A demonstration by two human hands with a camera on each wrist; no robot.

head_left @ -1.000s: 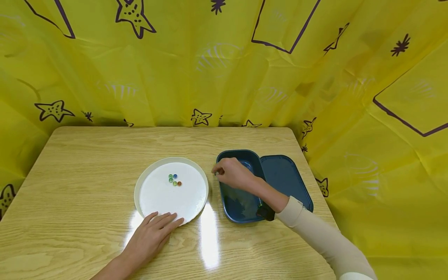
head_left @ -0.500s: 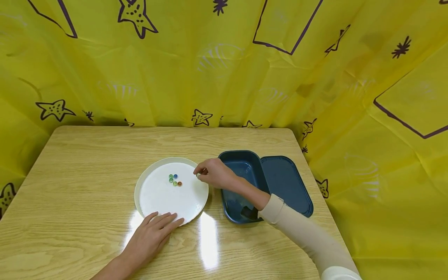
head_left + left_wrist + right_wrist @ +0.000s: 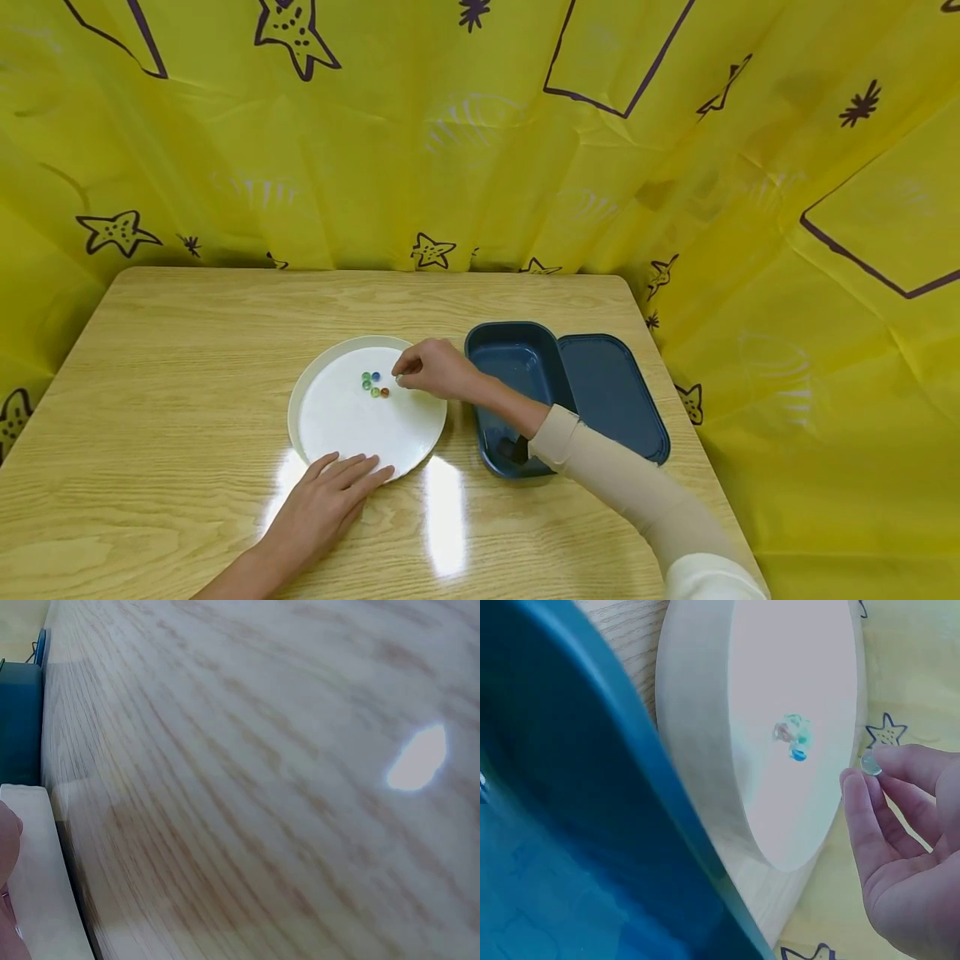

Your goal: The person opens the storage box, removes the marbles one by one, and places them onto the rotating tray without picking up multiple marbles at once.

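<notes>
A long beige cloth sleeve (image 3: 637, 487) covers much of the right arm (image 3: 517, 405), with a wide beige cuff (image 3: 553, 435) at its end. White cloth (image 3: 712, 577) shows higher up. The left hand (image 3: 322, 507) and right hand (image 3: 438, 368) are bare.

We can read no text, label, brand, number or sign on anything, near or far, left or right.

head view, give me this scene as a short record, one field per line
left hand: fingers over the near rim of the white tray
right hand: pinching a pale marble over the tray
on tray: blue marble, orange marble, three green marbles
blue box: uncovered, right of the tray
blue lid: flat, right of the box
surface: wooden table
</notes>
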